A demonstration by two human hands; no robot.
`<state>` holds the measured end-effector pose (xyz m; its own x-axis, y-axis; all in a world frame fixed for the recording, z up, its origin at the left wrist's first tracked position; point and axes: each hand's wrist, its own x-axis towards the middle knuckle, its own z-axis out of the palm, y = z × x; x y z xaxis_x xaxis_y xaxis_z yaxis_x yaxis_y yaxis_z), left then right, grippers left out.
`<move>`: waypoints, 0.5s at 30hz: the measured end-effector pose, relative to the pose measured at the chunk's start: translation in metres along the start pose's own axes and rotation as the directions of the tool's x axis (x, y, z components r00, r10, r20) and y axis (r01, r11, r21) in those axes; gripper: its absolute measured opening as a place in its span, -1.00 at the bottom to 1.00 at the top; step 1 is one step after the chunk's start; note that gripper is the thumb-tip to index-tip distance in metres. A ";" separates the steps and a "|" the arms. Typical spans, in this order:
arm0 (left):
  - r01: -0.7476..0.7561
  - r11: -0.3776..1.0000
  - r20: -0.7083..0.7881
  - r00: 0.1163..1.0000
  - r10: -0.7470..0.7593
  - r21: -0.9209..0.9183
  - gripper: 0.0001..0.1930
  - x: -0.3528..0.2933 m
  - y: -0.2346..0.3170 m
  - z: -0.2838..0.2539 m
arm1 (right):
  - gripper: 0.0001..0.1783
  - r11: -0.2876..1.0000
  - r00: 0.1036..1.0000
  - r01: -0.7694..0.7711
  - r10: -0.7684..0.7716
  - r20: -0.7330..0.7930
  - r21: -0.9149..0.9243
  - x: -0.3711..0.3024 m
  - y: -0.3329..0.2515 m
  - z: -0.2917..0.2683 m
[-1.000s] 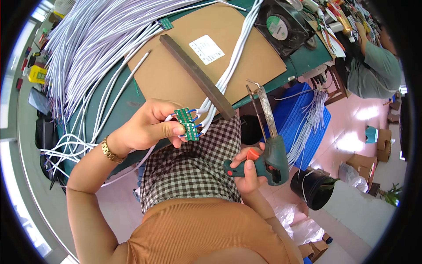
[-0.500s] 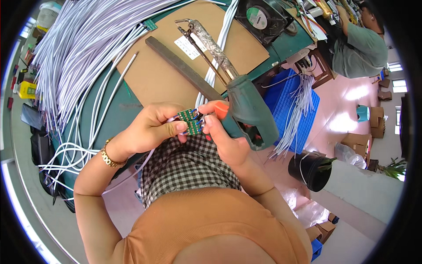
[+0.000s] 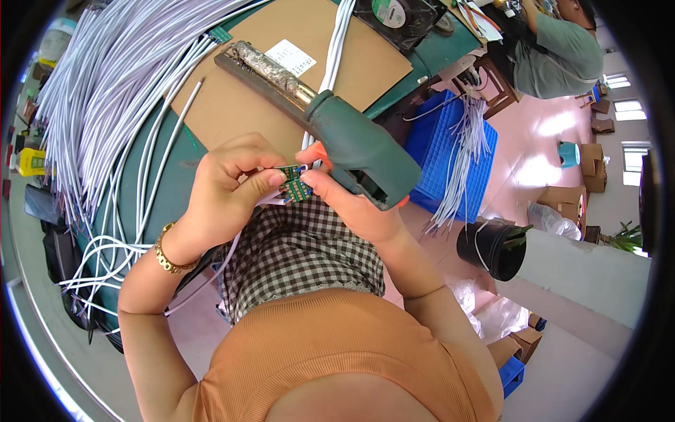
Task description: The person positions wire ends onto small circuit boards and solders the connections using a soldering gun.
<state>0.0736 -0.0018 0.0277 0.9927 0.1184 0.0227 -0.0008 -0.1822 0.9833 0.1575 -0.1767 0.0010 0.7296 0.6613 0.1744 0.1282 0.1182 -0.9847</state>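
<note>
Now, compared with a second ago, the right hand (image 3: 362,209) has been brought in to the green circuit boards (image 3: 298,190), and the soldering gun (image 3: 365,144) has been swung leftward. By the left hand (image 3: 228,176) the boards are pinched, thumb against bent fingers, with only a narrow gap left. The gun is gripped in the right hand, while its thumb and forefinger are set closely at the boards' right edge; whether the wires there are squeezed cannot be told. The boards are held above the checked cloth (image 3: 302,246) on the lap. Farther out, the gun's metal barrel is seen over the dark bar (image 3: 254,87), which is laid on brown cardboard (image 3: 376,60) beside white cables (image 3: 133,77).
</note>
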 end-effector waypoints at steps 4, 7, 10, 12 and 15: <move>-0.032 0.998 0.040 0.999 0.030 0.051 -0.85 0.006 0.003 0.001 | -0.73 0.995 1.000 0.007 -0.009 -0.024 -0.095 0.000 0.005 0.000; -0.108 0.992 0.106 0.988 0.114 -0.062 -0.93 0.013 -0.007 -0.004 | -0.74 0.993 0.991 0.108 -0.103 -0.089 0.051 0.003 0.007 0.005; -0.026 0.978 0.163 0.985 0.061 -0.208 -0.88 0.017 -0.020 -0.006 | -0.68 0.990 0.994 0.013 0.004 -0.113 0.143 0.000 0.007 0.007; -0.005 0.960 0.195 0.979 0.062 -0.280 -0.86 0.018 -0.028 -0.006 | -0.63 0.979 0.995 -0.016 0.037 -0.097 0.202 0.000 0.010 0.009; 0.015 0.929 0.222 0.972 0.073 -0.370 -0.84 0.018 -0.035 -0.004 | -0.54 0.966 0.992 -0.057 0.083 -0.093 0.254 0.002 0.010 0.008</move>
<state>0.0912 0.0108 -0.0058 0.9920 -0.1144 0.0537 -0.0307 0.1941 0.9805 0.1549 -0.1684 -0.0083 0.7971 0.5969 0.0915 -0.0879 0.2646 -0.9603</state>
